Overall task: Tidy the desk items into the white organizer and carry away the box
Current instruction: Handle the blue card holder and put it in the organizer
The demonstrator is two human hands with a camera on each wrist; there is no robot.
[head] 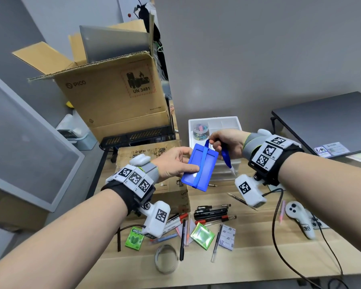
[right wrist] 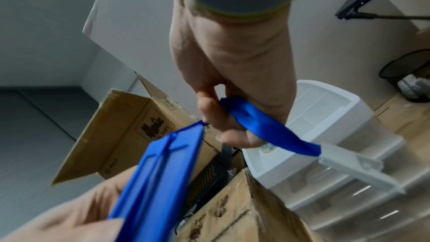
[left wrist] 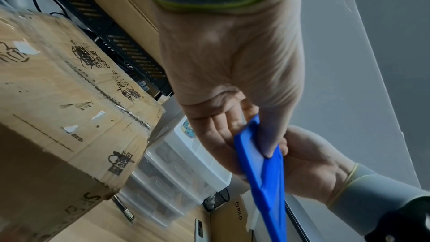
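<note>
A blue badge holder [head: 200, 167] hangs in the air above the desk. My left hand [head: 176, 163] pinches its left edge, thumb on the front face and fingers behind [left wrist: 246, 146]. My right hand [head: 225, 142] grips the blue lanyard strap [head: 225, 156] coming off the holder's top; the strap loops through my curled fingers [right wrist: 256, 122] and ends in a clear clip [right wrist: 353, 165]. The white organizer [head: 215, 122] stands just behind both hands, a jar of coloured clips [head: 200, 130] in its top tray. A taped cardboard box [head: 146, 155] lies under my left hand.
A big open PICO carton [head: 113, 88] with a laptop in it stands at the back left. Pens [head: 213, 212], green gum packs [head: 202, 235], a tape roll [head: 166, 258], a notepad [head: 227, 236] and a white controller [head: 300, 217] lie on the desk front. A dark laptop [head: 329, 122] sits at right.
</note>
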